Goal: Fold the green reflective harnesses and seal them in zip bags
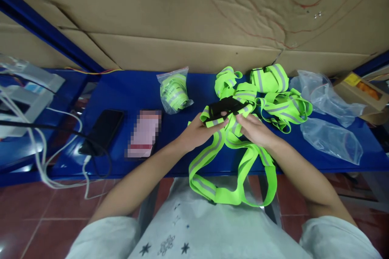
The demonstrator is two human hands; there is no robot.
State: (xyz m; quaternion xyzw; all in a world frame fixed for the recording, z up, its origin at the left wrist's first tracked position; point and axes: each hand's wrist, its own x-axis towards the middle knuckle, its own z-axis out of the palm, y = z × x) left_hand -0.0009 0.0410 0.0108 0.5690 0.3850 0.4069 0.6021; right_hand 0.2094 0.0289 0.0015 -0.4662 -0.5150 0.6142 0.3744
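Observation:
Both hands work on a bright green reflective strap (209, 186) with a grey stripe, its loops hanging over the table's front edge towards my shirt. My left hand (200, 128) grips a folded part of it, beside a black piece (221, 106) on the strap. My right hand (253, 127) has its fingers closed on the strap's other side, close to the left. Just behind and to the right lie more bundled green straps: a small roll (225, 83), a thick roll (270, 79) and a loose bundle (285, 107).
A plastic bag with a rolled green strap (174, 92) lies left of my hands. Two phones (105, 129) rest farther left near white cables (39, 153) and a power strip. Clear plastic bags (331, 139) and an open cardboard box (361, 93) sit at right. Cardboard backs the blue table (133, 89).

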